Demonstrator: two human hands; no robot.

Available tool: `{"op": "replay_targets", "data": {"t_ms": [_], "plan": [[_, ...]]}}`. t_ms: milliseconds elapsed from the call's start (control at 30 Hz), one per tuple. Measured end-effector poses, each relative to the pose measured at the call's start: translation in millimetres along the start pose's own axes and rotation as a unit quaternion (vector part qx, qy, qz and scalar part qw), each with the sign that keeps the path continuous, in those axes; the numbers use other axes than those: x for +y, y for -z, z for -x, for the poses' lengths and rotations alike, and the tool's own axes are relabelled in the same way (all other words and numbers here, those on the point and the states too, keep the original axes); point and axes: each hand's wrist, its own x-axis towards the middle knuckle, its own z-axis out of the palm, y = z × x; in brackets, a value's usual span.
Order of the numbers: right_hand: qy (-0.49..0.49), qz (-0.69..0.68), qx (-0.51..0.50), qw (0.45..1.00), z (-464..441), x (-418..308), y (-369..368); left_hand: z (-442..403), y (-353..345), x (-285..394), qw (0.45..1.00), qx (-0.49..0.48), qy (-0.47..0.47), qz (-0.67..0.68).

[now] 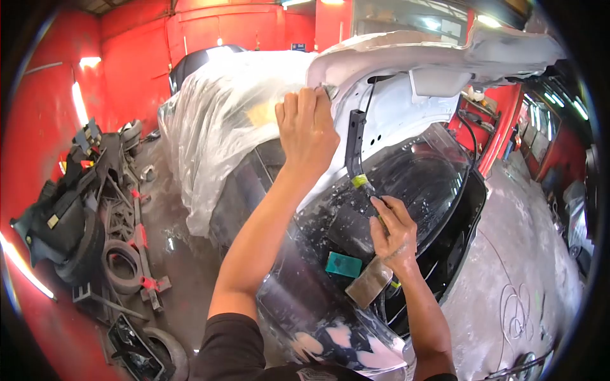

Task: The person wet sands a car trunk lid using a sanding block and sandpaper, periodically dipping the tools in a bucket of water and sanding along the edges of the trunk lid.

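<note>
Red walls (pixel 136 76) enclose the car workshop that I watch through the distant head camera. At far left, dark car parts (pixel 60 219) are heaped on the floor, with a tyre (pixel 122 267) lying in front and a grey metal piece with red patches (pixel 141 238) just right of it. Next, translucent plastic sheeting (pixel 210 120) hangs in folds over a vehicle. Near the middle, I see the person's left hand (pixel 308 136) raised, fingers curled at the edge of a large whitish panel (pixel 394 54); its palm is turned away, so I cannot tell whether it holds anything. Below, a teal block (pixel 344 264) lies on the dark car body (pixel 289 270). Above the block stands a black bar (pixel 354 140) with a yellow-green band (pixel 360 181) near its lower end. A grey-brown block (pixel 370 284) lies just beside the teal one. Just below the band, the right hand (pixel 395 235) grips the bar with bent fingers. Farther right, a dull grey panel (pixel 521 247) curves away.
</note>
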Motion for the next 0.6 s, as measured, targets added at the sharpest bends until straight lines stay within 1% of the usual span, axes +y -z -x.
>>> {"op": "replay_targets", "data": {"t_ms": [33,100,167,267,300,433,533,567,600], "plan": [[-0.015,-0.003,-0.014,1.0,3.1,-1.6,3.7,-8.2,-6.1,1.1,0.998,0.011,-0.022,0.051],[-0.004,0.0,-0.005,1.0,1.5,1.8,3.8,-32.9,-17.0,12.3,0.999,0.032,-0.009,0.042],[-0.002,0.0,-0.006,1.0,7.6,1.7,-0.5,-34.2,-19.9,9.8,0.998,0.043,0.003,0.037],[0.01,0.008,-0.008,1.0,4.2,1.9,1.2,4.1,0.8,-3.7,1.0,-0.019,-0.019,0.008],[0.009,0.011,-0.004,1.0,1.0,0.4,-0.3,-0.2,2.9,-3.9,1.0,-0.009,-0.02,0.019],[-0.004,0.012,-0.009,1.0,2.7,-0.1,3.0,-43.8,-13.9,2.2,0.995,0.027,-0.068,0.061],[-0.002,-0.002,-0.006,1.0,3.6,-0.3,1.4,-23.9,-4.1,-15.8,0.996,0.002,-0.084,0.039],[0.003,0.002,-0.008,1.0,1.8,0.9,2.3,-12.9,2.8,-16.3,0.996,-0.023,-0.082,0.021],[0.003,0.004,-0.003,1.0,3.1,1.4,0.5,-12.9,-0.9,-14.4,0.997,-0.014,-0.075,0.024]]}}
